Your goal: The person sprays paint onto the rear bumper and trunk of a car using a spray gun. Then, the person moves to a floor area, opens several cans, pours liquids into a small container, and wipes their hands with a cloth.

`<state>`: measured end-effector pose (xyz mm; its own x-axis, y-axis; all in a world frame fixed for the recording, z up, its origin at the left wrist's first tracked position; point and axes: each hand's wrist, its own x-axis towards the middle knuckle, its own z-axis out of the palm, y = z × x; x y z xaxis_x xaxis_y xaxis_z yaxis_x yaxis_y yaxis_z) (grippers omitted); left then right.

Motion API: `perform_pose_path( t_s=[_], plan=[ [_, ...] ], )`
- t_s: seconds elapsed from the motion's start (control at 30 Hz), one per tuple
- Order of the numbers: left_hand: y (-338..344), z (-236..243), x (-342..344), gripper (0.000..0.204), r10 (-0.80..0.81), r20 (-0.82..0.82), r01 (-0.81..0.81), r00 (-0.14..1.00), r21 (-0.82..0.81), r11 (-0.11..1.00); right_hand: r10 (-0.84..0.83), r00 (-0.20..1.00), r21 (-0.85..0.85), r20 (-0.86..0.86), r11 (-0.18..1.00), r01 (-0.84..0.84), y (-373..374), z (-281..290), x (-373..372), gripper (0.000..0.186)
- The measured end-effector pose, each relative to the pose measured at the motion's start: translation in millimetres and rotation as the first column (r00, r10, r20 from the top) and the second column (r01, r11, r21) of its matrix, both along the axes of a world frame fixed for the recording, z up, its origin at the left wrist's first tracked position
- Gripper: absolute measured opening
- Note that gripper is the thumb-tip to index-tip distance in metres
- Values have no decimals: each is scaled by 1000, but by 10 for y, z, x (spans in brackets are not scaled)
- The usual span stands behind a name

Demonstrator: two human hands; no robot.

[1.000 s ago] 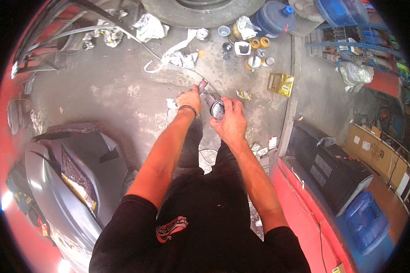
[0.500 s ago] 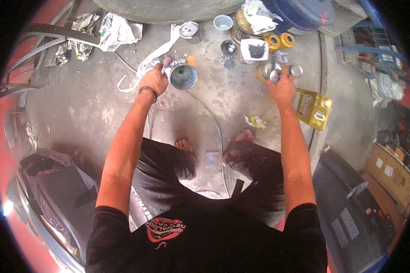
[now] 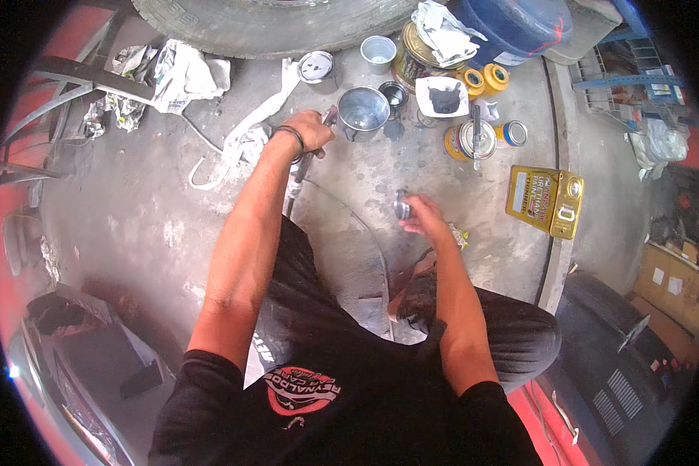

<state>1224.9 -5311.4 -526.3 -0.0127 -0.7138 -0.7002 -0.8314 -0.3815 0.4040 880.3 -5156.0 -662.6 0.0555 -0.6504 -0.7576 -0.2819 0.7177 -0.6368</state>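
The left hand (image 3: 311, 130) has its fingers curled around the dark handle of a spray gun (image 3: 329, 118), whose round, open-topped metal cup (image 3: 363, 110) sits just to the right of the knuckles. The right hand (image 3: 429, 217) pinches a small, round, grey lid-like piece (image 3: 401, 205) above the grey concrete floor (image 3: 147, 194). Farther out are a clear plastic tub (image 3: 378, 53), a gold rectangular metal can (image 3: 547, 202) and a large rubber tyre (image 3: 287, 29).
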Motion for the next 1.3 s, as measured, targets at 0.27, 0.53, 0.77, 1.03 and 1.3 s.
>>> perform_pose_path(
  t_s=[0.27,0.53,0.77,1.03,1.3],
  plan=[
    [10,132,128,39,-19,83,18,996,16,1000,-124,989,269,-87,952,143,183,-208,-175,63],
    [391,496,470,40,-22,174,45,984,-134,990,-235,913,-696,-333,715,-70,-1094,-389,780,92],
    [1029,943,644,47,20,298,69,954,-282,957,-368,877,-795,-309,606,-26,-1970,-640,1266,81],
    [809,643,814,47,6,297,43,955,-158,987,-94,983,-792,-160,607,-71,-1313,595,1372,70],
    [376,340,400,43,-74,218,80,973,-18,997,41,779,-651,-625,523,-550,-895,1973,989,73]
  ],
)
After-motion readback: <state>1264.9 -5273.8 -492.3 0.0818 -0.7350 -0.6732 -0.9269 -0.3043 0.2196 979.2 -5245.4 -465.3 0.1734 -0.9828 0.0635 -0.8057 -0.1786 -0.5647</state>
